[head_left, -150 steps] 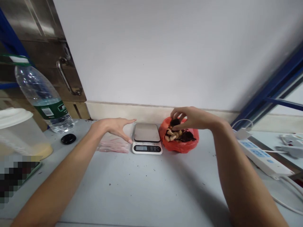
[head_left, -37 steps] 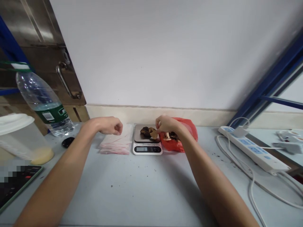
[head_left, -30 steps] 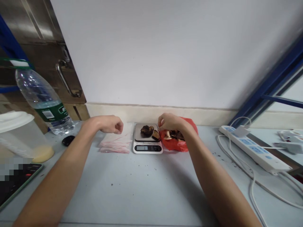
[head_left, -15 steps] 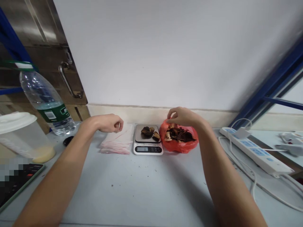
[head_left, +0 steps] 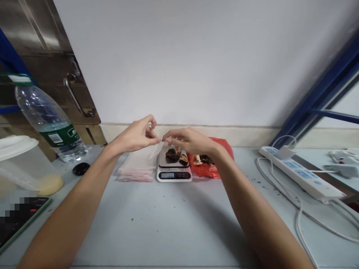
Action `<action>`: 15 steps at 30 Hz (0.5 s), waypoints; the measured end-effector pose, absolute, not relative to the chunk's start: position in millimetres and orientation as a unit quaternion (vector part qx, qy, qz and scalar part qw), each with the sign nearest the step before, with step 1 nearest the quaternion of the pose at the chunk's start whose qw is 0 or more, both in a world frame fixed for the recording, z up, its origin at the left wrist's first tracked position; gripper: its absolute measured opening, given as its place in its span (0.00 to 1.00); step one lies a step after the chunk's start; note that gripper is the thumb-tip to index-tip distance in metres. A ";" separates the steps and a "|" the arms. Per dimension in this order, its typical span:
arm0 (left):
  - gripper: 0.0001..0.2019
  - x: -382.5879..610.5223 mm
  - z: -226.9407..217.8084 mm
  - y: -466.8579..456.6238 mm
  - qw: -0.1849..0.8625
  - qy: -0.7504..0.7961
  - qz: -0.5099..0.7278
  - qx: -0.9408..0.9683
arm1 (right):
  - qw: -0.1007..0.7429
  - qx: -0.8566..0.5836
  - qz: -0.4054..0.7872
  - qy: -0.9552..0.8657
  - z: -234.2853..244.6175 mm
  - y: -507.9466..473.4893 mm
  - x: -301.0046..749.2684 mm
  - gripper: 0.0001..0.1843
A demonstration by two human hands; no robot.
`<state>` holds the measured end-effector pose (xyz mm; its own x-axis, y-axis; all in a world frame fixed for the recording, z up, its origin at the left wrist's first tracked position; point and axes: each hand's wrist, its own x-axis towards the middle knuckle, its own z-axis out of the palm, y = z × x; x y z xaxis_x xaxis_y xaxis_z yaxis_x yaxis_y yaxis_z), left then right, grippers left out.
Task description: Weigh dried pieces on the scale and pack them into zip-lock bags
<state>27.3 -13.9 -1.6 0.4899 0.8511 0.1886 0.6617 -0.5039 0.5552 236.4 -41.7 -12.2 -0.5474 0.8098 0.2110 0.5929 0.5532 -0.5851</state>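
Observation:
A thin, clear plastic bag [head_left: 156,150] hangs between my hands, lifted at the right side of a stack of clear bags with pinkish edges [head_left: 136,168]. My left hand [head_left: 137,135] pinches its upper edge, with one finger curled above. From the other side, the fingertips of my right hand [head_left: 190,140] close on the same edge. Under the right fingers stands a small digital kitchen scale [head_left: 175,175]. Dark brown dried pieces, mushroom-like [head_left: 173,155], lie on its plate. More such pieces sit in a red plastic bag [head_left: 226,151], partly hidden behind my right wrist.
To the left are a water bottle [head_left: 53,123], a lidded plastic tub [head_left: 25,164], a black mouse-like object [head_left: 81,169] and a phone-like device [head_left: 25,216]. A white power strip [head_left: 305,173] with cables lies on the right. Dark crumbs dot the table [head_left: 157,239], which meets a wall behind.
My right hand has left the red bag and moved left over the scale. My left hand has risen and shifted right, and a clear bag is now lifted from the stack between them.

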 end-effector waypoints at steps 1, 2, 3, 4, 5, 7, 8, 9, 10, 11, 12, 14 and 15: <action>0.16 28.7 -2.5 -14.4 0.217 0.443 0.244 0.835 | 0.225 -0.419 0.228 -0.850 -13.6 -41.3 233.0 0.14; 0.16 29.8 -3.2 -14.9 0.218 0.434 0.264 0.833 | 0.221 -0.434 0.223 -0.844 -15.0 -40.6 230.0 0.15; 0.16 30.7 -3.8 -15.5 0.214 0.422 0.288 0.832 | 0.225 -0.460 0.212 -0.832 -16.5 -39.4 227.5 0.15; 0.16 31.4 -4.3 -16.1 0.208 0.408 0.318 0.830 | 0.238 -0.490 0.195 -0.815 -17.9 -38.0 225.8 0.15; 0.16 32.1 -4.7 -16.6 0.199 0.390 0.352 0.828 | 0.260 -0.518 0.176 -0.796 -19.2 -36.5 224.7 0.12; 0.15 33.1 -6.0 -17.1 0.186 0.343 0.404 0.827 | 0.321 -0.551 0.141 -0.757 -21.0 -33.7 224.9 0.08; 0.18 33.7 -7.0 -17.0 0.182 0.320 0.408 0.836 | 0.352 -0.553 0.135 -0.743 -21.5 -32.7 225.8 0.07; 0.23 34.4 -8.5 -16.7 0.177 0.301 0.393 0.851 | 0.379 -0.546 0.136 -0.735 -21.9 -31.9 227.0 0.06; 0.31 35.2 -10.3 -16.2 0.173 0.287 0.362 0.870 | 0.398 -0.534 0.141 -0.732 -22.1 -31.4 228.3 0.05; 0.40 36.1 -12.5 -15.5 0.168 0.278 0.326 0.888 | 0.413 -0.519 0.147 -0.734 -22.2 -31.1 229.5 0.05; 0.49 37.2 -15.0 -14.5 0.164 0.273 0.291 0.902 | 0.421 -0.502 0.155 -0.739 -22.3 -31.0 230.5 0.07; 0.58 39.2 -19.8 -12.0 0.163 0.271 0.253 0.914 | 0.423 -0.461 0.174 -0.760 -22.5 -30.7 231.6 0.13; 0.59 39.7 -21.8 -10.6 0.165 0.271 0.247 0.915 | 0.419 -0.441 0.188 -0.771 -22.7 -30.5 231.9 0.15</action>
<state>39.7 -10.6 -21.8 0.7305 0.5785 0.3628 0.4152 -0.7981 0.4367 231.9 -30.5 -22.7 -0.2592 0.8377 0.4807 0.5224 0.5402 -0.6598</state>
